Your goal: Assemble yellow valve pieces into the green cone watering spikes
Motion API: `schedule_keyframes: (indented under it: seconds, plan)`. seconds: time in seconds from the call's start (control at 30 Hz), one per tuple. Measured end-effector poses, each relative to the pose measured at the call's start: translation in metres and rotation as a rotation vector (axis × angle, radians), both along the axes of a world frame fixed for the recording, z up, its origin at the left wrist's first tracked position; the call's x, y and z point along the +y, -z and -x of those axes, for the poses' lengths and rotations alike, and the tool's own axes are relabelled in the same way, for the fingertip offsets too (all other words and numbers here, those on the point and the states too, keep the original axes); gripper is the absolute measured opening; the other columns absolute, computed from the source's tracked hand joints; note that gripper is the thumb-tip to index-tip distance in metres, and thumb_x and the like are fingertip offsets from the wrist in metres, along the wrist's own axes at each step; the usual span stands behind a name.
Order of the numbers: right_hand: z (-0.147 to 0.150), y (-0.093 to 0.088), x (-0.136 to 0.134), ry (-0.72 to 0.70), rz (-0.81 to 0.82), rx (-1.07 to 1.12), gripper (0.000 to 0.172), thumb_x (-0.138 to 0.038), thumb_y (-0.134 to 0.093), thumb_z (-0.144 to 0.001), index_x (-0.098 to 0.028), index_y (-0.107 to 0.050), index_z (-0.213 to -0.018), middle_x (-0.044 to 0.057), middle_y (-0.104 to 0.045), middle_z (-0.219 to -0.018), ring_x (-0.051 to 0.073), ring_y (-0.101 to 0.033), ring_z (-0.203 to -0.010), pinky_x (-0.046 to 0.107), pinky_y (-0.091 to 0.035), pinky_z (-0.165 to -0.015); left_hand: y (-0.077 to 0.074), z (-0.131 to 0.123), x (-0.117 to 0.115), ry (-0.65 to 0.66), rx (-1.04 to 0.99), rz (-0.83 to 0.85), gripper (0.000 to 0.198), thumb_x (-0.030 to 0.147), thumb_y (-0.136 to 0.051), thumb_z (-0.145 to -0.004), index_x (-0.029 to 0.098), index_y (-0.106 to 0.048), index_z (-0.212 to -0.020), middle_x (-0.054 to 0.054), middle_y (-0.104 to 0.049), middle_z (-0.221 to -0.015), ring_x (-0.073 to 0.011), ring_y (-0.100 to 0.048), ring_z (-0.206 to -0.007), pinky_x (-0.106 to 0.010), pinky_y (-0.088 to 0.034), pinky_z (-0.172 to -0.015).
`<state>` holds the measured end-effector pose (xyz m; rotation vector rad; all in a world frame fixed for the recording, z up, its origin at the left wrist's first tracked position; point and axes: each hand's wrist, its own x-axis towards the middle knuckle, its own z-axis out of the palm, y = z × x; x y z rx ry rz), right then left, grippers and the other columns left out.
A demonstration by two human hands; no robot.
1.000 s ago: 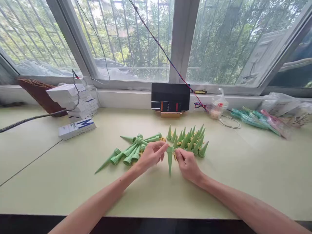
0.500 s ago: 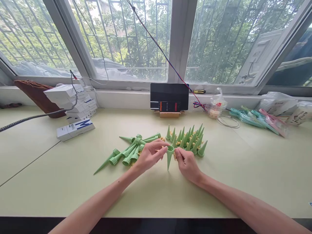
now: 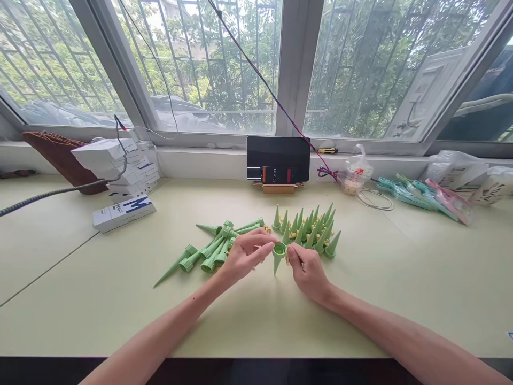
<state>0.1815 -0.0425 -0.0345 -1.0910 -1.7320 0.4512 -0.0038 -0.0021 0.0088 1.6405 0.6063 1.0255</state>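
Two hands [image 3: 250, 252] [image 3: 308, 268] pinch one green spike [image 3: 278, 259], partly hiding piled spikes [image 3: 214, 248] beside upright ones [image 3: 332, 246].

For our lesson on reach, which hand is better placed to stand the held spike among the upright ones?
Probably the right hand: it is at the held spike and lies nearer the upright spikes.
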Motion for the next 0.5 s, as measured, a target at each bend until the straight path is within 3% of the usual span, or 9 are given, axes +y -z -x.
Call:
schedule_keyframes:
  seconds: [0.13, 0.33, 0.5]
  plan:
    - [-0.0003, 0.0026, 0.0014, 0.014, 0.007, 0.006, 0.038, -0.032, -0.034, -0.102, -0.021, -0.034, -0.066, -0.005, -0.032, -0.055, 0.01, -0.028, -0.048, 0.025, -0.025, -0.049, -0.0025, -0.0009, -0.0028, 0.043, 0.049, -0.051, 0.023, 0.036, -0.063, -0.089, 0.018, -0.078, -0.094, -0.002, -0.051, -0.075, -0.0073, -0.043, -0.055, -0.02, -0.034, -0.044]
    - [-0.0039, 0.0043, 0.0062, 0.05, 0.064, 0.047, 0.039, -0.035, -0.036, -0.102, -0.022, -0.03, -0.066, -0.006, -0.03, -0.056, 0.01, -0.026, -0.05, 0.026, -0.024, -0.048, 0.0026, -0.0047, -0.0056, 0.035, 0.209, -0.283, 0.026, 0.033, -0.063, -0.089, 0.017, -0.077, -0.074, -0.001, -0.046, -0.068, -0.0112, -0.043, -0.064, -0.024, -0.034, -0.055]
    - [-0.0039, 0.0035, 0.0052, 0.041, 0.082, 0.054, 0.04, -0.038, -0.035, -0.102, -0.022, -0.031, -0.066, -0.005, -0.031, -0.056, 0.011, -0.027, -0.051, 0.026, -0.025, -0.049, 0.0013, -0.0056, -0.0063, 0.029, 0.125, -0.093, 0.031, 0.039, -0.062, -0.089, 0.014, -0.072, -0.073, -0.001, -0.048, -0.067, -0.009, -0.041, -0.058, -0.022, -0.031, -0.049]
